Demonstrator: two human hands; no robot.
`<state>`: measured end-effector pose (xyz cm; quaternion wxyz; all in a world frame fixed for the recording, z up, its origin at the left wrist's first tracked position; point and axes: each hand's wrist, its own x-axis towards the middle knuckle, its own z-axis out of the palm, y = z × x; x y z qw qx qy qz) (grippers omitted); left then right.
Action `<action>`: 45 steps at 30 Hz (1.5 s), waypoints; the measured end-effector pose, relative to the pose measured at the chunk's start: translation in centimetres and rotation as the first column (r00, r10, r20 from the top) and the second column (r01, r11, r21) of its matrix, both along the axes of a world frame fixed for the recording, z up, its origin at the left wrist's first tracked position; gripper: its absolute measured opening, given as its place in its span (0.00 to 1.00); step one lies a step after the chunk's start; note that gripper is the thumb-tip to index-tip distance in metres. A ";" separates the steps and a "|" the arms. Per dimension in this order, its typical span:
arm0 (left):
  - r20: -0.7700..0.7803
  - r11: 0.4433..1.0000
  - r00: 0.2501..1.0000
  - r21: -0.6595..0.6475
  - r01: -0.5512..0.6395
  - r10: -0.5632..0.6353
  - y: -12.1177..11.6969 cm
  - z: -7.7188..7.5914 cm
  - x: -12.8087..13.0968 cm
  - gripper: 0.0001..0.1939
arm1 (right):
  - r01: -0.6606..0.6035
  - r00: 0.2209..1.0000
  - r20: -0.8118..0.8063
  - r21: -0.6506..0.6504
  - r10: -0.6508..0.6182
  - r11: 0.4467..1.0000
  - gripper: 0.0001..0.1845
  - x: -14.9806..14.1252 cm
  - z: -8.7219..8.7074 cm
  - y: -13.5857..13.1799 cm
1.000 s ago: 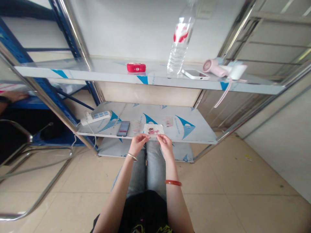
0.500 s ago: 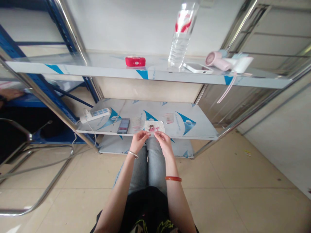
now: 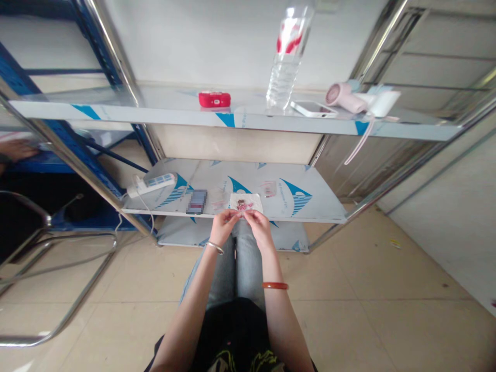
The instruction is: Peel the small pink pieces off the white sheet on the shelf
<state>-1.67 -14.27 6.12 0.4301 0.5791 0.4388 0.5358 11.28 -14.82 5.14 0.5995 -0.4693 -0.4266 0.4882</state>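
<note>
Pinching the near edge of a small clear plastic packet with a red-and-brown print [image 3: 245,202], both of the person's hands meet at the front of a low steel shelf covered in white film with blue markings [image 3: 310,206]. The left hand [image 3: 222,225], with a thin silver bangle at the wrist, has its fingertips closed on the packet's near left edge. The right hand [image 3: 258,226], with an orange-red bangle on the forearm, has its fingertips closed on the near edge just beside them. The packet lies flat at the shelf's front edge, above the person's knees in grey jeans.

Just left of the packet on the same shelf lies another small clear packet [image 3: 218,198], then a small blurred dark card [image 3: 196,201], and further left a white power strip with a cable [image 3: 152,184]. A third small clear packet [image 3: 268,188] lies behind and right of the held one.

On the upper steel shelf [image 3: 116,109] stand a small red case [image 3: 214,99], a clear plastic water bottle with a red-and-white label [image 3: 285,61], a white phone lying flat [image 3: 313,108] and a pink-and-white handheld fan [image 3: 358,99]. Beige floor tiles surround the seated person.
</note>
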 end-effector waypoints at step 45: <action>0.157 0.981 0.987 -0.188 0.047 -0.017 -0.8 1.2 0.0 0.18 | -0.028 0.999 -0.044 0.090 0.032 0.996 0.14 -0.7 -0.4 0.1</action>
